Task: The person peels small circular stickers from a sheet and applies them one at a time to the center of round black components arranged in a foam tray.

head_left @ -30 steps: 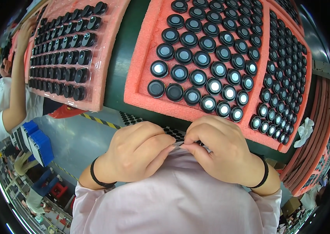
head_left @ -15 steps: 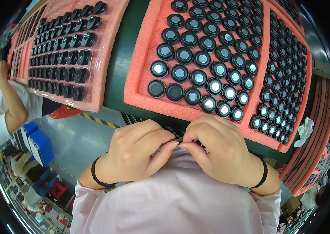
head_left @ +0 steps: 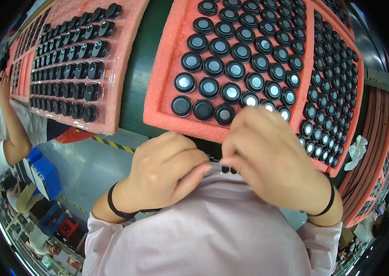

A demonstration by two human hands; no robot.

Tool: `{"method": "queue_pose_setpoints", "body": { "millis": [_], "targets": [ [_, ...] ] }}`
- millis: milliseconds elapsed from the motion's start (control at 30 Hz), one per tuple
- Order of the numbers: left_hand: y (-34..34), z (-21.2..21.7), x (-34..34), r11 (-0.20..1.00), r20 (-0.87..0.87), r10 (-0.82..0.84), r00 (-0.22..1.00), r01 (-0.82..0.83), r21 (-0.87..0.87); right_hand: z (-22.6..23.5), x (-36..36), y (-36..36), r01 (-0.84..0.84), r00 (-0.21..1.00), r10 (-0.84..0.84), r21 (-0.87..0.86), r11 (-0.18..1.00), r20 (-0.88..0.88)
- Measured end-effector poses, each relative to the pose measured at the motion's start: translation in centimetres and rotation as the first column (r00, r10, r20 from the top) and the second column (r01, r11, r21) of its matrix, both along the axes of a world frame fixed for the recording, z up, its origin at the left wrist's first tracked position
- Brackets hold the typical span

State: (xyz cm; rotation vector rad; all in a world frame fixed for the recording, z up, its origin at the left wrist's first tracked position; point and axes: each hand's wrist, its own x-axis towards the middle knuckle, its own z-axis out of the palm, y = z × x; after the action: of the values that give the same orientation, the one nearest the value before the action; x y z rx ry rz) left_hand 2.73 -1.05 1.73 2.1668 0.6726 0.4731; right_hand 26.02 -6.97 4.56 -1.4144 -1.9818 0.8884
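Note:
My left hand (head_left: 167, 168) is closed in a pinch, thumb against the curled index finger, just in front of my shirt. Whatever it holds is hidden. My right hand (head_left: 268, 158) is a little apart from it, smeared by motion, its fingers curled and thumb tucked under; what is in them, if anything, cannot be made out. Small black dots (head_left: 229, 169) show just below its fingertips. Beyond the hands lies a pink foam tray (head_left: 162, 115) with rows of round black parts, most with silver-grey centres. Two front-left ones, including a corner part (head_left: 181, 106), have plain dark tops.
At left, another pink foam tray (head_left: 123, 69) carries black oval parts under clear plastic. A dark green surface (head_left: 137, 76) runs between the trays. A crumpled white cloth (head_left: 356, 152) sits at right by stacked pink trays (head_left: 369, 184). A co-worker's arm (head_left: 15, 129) is at far left.
My hands were together, fingertips meeting at a small dark piece. The right hand has since drawn away to the right and up over the tray's front edge; the left has barely moved.

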Motion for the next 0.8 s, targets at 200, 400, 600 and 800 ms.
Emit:
{"method": "queue_pose_setpoints", "body": {
  "millis": [200,400,600,800],
  "targets": [
    [0.1,-0.6,1.3,0.952,-0.013,-0.154,0.988,0.152,0.267,-1.8,1.6,2.7,0.121,0.993,-0.119,-0.09,0.989,0.026],
    [-0.1,-1.4,1.9,0.921,-0.045,-0.162,0.986,0.168,0.352,-2.9,1.5,3.2,0.123,0.988,-0.116,-0.071,0.99,0.098],
    [-0.2,-1.6,1.8,0.917,-0.071,-0.157,0.985,0.172,0.359,-3.0,1.2,3.2,0.136,0.982,-0.131,-0.029,0.99,0.136],
    [-0.3,-1.5,1.9,0.924,-0.088,-0.153,0.984,0.174,0.339,-2.9,1.2,3.3,0.142,0.98,-0.134,-0.046,0.989,0.148]
  ]
}}
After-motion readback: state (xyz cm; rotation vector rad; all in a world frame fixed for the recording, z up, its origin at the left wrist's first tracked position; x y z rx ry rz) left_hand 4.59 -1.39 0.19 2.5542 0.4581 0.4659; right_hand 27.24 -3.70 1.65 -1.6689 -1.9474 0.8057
